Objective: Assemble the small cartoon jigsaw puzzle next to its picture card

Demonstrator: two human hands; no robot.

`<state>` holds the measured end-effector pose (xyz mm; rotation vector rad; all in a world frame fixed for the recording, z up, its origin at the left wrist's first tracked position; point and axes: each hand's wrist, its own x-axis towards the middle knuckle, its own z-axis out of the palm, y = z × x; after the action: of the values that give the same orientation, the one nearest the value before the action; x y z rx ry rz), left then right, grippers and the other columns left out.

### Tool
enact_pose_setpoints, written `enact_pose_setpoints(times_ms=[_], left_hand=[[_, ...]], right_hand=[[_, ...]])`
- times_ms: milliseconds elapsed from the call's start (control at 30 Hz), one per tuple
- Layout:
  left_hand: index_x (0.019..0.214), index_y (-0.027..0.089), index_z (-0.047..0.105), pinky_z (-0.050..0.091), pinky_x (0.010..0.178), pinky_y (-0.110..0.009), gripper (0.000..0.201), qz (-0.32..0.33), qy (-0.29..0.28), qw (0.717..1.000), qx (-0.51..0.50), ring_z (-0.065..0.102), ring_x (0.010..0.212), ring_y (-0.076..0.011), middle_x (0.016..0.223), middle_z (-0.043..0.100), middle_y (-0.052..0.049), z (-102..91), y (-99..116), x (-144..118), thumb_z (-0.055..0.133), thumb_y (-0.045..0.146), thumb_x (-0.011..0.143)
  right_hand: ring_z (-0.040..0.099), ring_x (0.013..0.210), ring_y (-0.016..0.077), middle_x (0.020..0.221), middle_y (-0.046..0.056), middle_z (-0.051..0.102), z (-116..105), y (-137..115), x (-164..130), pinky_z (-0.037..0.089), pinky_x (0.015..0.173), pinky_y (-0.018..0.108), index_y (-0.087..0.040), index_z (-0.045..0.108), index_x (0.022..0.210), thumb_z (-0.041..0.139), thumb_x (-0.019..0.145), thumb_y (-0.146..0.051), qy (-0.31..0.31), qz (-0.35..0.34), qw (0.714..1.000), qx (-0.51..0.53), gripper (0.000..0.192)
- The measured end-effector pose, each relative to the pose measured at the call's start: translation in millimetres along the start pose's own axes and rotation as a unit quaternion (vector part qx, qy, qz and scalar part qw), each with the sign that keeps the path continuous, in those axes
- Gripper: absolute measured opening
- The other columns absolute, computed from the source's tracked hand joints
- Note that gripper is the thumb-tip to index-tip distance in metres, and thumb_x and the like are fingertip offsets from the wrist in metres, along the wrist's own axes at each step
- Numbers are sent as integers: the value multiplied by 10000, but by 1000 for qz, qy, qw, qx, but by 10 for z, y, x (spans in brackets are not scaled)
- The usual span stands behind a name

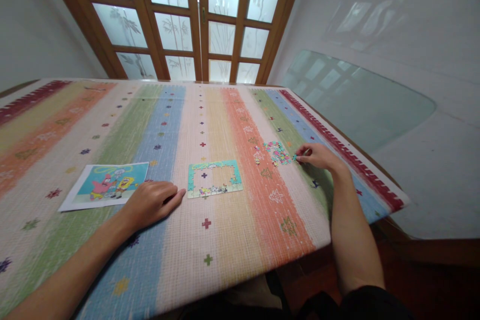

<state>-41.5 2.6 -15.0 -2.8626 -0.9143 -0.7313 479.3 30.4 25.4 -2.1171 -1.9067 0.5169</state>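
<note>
My left hand [152,202] rests on the cloth, loosely curled, with its thumb tip just left of a partly assembled jigsaw puzzle [235,172]. The puzzle's teal border stands as a rectangle, some pieces fill its lower part, and tablecloth shows through the middle. Beneath and beyond the left wrist lies a printed cartoon picture [108,182] on white paper. Over on the right, my right hand [314,156] pinches a small teal puzzle piece [294,158] at the edge of a pile of loose colourful pieces [276,152].
A few stray pieces [257,161] lie left of the pile. The striped tablecloth [210,125] covers the table, whose near edge runs close to my body. Wooden glazed doors [198,25] stand behind it, and a white wall [431,70] rises on the right.
</note>
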Motion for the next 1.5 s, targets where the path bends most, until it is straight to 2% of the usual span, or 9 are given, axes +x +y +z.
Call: enact_pose_setpoints(times_ms=[333, 533, 733, 800, 933, 1067, 1233, 1500], left_hand=[[602, 200, 471, 294, 550, -294, 443, 4, -4, 1000, 7, 425, 472, -123, 517, 470, 25, 12, -6, -19, 450, 277, 1037], [594, 199, 467, 285, 550, -294, 447, -2, -3, 1000, -6, 411, 473, -122, 513, 458, 28, 14, -6, -14, 466, 280, 1034], [594, 197, 467, 274, 544, -295, 453, 6, 7, 1000, 0, 403, 460, -117, 510, 458, 32, 11, -5, -7, 451, 275, 1040], [596, 197, 470, 277, 546, -294, 451, 7, 4, 1000, 0, 408, 461, -117, 510, 459, 33, 10, -6, -6, 451, 274, 1040], [598, 195, 476, 277, 546, -293, 445, 6, 6, 1000, -3, 415, 462, -116, 515, 468, 32, 12, -5, -12, 463, 269, 1037], [598, 194, 476, 287, 543, -293, 456, 13, 8, 1000, 11, 435, 459, -116, 517, 484, 26, 16, -6, -22, 454, 275, 1046], [588, 192, 476, 278, 542, -293, 462, 10, 10, 1000, 2, 425, 455, -112, 514, 482, 27, 27, -15, -21, 460, 276, 1042], [592, 191, 483, 285, 549, -291, 449, 5, 9, 1000, -2, 430, 462, -114, 515, 482, 28, 36, -16, -27, 468, 272, 1034]], right_hand=[[680, 673, 208, 702, 49, 759, -19, -34, -16, 500, 676, 308, -221, 716, 697, 640, 785, -283, -20, 5, 1000, 10, 132], [656, 666, 198, 717, 46, 750, 4, -36, -19, 468, 628, 294, -212, 724, 746, 700, 750, -335, -37, 9, 999, 1, 126], [639, 669, 195, 698, 35, 728, 61, -9, 44, 464, 635, 297, -209, 725, 748, 676, 757, -346, -36, -25, 999, -2, 146], [632, 669, 194, 696, 34, 721, 88, -43, 56, 470, 651, 301, -210, 731, 764, 653, 766, -317, -29, -43, 999, 1, 132], [623, 705, 198, 764, 49, 727, 162, -167, 60, 468, 695, 312, -217, 729, 785, 626, 794, -294, 26, -96, 995, -6, 129], [595, 672, 189, 740, 40, 701, 212, -236, 62, 451, 668, 305, -221, 725, 792, 658, 795, -325, 25, -126, 992, -5, 124], [585, 677, 185, 735, 37, 696, 203, -209, 63, 441, 672, 298, -222, 724, 772, 642, 785, -263, 37, -130, 991, -13, 92], [577, 630, 172, 702, 25, 686, 221, -201, 60, 432, 638, 289, -208, 739, 826, 656, 814, -301, 29, -116, 993, -25, 125]])
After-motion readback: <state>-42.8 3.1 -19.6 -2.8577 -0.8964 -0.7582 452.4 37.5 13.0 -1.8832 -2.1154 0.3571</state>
